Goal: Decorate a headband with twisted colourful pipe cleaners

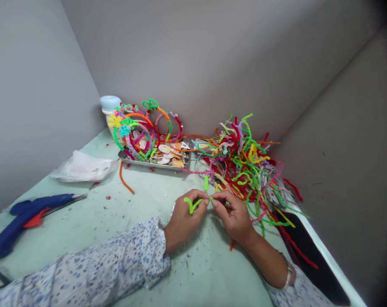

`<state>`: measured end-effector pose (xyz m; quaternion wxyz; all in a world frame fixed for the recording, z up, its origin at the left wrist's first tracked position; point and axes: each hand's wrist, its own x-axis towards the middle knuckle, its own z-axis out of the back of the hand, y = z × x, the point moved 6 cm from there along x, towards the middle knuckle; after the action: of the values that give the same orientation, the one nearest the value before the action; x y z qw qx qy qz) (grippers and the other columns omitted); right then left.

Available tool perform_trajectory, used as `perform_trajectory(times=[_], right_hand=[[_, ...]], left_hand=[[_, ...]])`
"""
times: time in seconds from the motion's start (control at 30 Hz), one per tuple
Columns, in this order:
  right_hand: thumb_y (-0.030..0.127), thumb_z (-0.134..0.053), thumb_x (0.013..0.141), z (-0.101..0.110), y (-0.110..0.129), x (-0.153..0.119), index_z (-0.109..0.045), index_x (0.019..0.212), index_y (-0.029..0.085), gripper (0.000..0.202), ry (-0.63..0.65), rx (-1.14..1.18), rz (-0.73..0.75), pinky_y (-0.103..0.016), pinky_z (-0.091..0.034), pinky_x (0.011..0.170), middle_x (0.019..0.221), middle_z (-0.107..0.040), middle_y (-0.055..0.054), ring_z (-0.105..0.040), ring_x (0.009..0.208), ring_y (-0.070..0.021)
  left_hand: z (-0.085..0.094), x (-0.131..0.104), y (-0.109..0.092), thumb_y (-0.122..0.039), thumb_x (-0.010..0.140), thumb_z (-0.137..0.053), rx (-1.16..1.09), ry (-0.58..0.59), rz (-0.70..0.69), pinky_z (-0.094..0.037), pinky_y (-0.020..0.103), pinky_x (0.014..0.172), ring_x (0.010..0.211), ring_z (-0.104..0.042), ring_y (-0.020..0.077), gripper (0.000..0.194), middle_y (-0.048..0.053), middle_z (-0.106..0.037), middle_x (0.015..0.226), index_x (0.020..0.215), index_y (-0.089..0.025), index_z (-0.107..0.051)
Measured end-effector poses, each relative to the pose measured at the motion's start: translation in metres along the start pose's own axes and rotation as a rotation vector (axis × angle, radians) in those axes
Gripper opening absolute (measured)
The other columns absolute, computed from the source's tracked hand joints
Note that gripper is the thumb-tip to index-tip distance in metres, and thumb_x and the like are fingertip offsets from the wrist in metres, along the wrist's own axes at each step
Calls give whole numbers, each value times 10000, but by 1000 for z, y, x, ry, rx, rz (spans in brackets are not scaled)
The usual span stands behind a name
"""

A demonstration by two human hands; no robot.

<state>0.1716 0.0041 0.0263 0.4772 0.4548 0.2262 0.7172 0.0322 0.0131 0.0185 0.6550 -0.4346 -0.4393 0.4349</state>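
Between both hands is a bright green pipe cleaner (191,206), bent into a zigzag at its left end. My left hand (187,216) pinches it between thumb and forefinger, the bent part standing out over the back of the fingers. Fingertips of my right hand (233,214) close on the other end, almost touching the left fingertips. The bit between the fingertips is tiny and mostly covered. Just beyond the hands lies a short green pipe cleaner piece (206,183). To the right sits a tangled heap of coloured pipe cleaners (244,166).
A metal tray (155,166) at the back holds shell-like pieces and pipe-cleaner headbands (139,132). Behind it stands a white bottle with a blue lid (110,104). On the left are a plastic bag (85,167) and a blue glue gun (36,209). A dark flat object (315,256) lies right.
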Motion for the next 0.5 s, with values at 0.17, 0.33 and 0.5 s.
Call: perform_trajectory(times=[0.17,0.33,0.5], right_hand=[[238,-546,851,2,0,0,-598,859,199,66,-21,-12,-7,-259,-481,624,789,-612,-33,-590,718,-159],[245,-541,858,2,0,0,-596,858,199,71,-16,13,-9,-251,-475,604,781,-605,-31,-582,705,-153],[246,-535,857,5,0,0,-577,855,203,60,-34,27,11,-238,-465,599,781,-588,-15,-561,684,-136]], left_hand=[[1,1,-9,-207,855,-477,78,-9,-125,-422,254,742,793,-560,145,151,32,-613,835,891,-170,-619],[1,2,-19,-192,869,-458,174,19,-224,-415,259,734,789,-552,147,162,33,-584,824,896,-177,-617],[1,2,-21,-170,881,-430,238,21,-296,-413,256,718,788,-541,146,173,33,-557,819,895,-182,-602]])
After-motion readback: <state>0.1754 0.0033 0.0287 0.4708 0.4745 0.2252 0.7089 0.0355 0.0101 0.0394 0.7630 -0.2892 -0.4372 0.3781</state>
